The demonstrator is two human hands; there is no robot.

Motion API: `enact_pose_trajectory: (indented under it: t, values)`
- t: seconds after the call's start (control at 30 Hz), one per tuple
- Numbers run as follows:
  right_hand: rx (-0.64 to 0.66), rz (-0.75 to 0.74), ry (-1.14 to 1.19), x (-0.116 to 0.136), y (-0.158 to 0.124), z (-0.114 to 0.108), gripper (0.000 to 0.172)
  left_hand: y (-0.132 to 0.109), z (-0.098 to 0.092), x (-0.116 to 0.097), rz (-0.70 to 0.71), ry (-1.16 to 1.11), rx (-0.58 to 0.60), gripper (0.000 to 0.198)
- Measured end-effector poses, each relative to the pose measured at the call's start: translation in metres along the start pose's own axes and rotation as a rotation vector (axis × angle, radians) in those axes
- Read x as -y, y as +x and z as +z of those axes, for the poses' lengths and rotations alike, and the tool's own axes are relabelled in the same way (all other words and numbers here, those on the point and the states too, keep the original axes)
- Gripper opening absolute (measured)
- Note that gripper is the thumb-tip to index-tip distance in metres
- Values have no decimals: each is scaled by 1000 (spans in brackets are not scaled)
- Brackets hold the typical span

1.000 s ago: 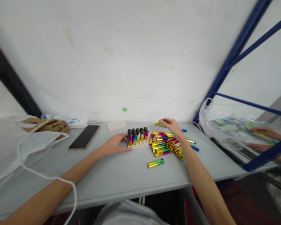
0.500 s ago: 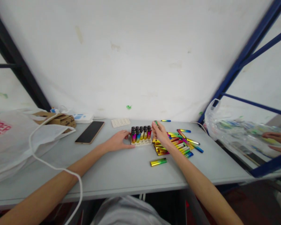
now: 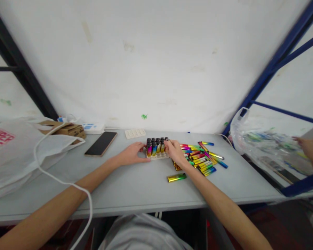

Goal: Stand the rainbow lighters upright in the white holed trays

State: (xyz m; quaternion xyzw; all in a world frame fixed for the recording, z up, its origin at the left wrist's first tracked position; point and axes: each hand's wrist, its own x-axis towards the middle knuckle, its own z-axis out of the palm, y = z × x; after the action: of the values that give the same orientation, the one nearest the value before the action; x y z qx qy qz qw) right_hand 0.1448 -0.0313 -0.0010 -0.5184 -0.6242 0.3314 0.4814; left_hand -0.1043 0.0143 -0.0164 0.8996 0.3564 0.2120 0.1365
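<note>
A white holed tray [image 3: 160,157] holds several upright lighters [image 3: 154,148] with black tops and shiny rainbow bodies; its front holes show no lighters. My left hand [image 3: 131,153] grips the tray's left end, thumb along the front corner and fingers behind. At the tray's right end, my right hand [image 3: 174,151] is closed, fingertips pinching a lighter that they mostly hide. Beside and partly under that hand lies a loose pile of metallic lighters [image 3: 200,162]. One yellow-green lighter [image 3: 176,177] lies apart, nearer the table's front edge.
Behind sits a second white holed tray [image 3: 135,133]. To the left are a phone [image 3: 101,143], a cardboard box [image 3: 74,130], a white plastic bag [image 3: 18,152] and a hanging white cable [image 3: 65,188]. Past the blue frame [image 3: 271,66], another person's hand [image 3: 311,151] is near clear plastic bags.
My right hand has come down and slightly left, from above the pile onto the tray's right end, with the lighter. My left hand stays at the tray.
</note>
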Motion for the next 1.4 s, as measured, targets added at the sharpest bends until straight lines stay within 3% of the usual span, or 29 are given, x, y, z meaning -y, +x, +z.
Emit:
enact_pose_trajectory:
  t: [0.27, 0.53, 0.67, 0.83, 1.0, 1.27, 1.4]
  values:
    - [-41, -103, -133, 10, -4, -3, 53, 0, 0, 1, -7, -16, 4, 67]
    - [-58, -142, -243, 2, 0, 0, 38, 0, 1, 2, -3, -15, 6, 67]
    - [8, -217, -325, 11, -4, -9, 39, 0, 1, 3, -12, -1, 17, 69]
    - [191, -305, -404, 23, -8, -25, 30, -1, 1, 1, -17, -16, 18, 69]
    - [289, -511, -545, 22, -7, -32, 45, -1, 0, -1, -24, -21, 19, 68]
    - [210, -371, -542, 7, 2, -33, 48, -1, 0, -2, -30, -35, 9, 69]
    - [323, -323, -514, 1, 2, -28, 37, -1, 0, -1, -33, -24, 6, 69]
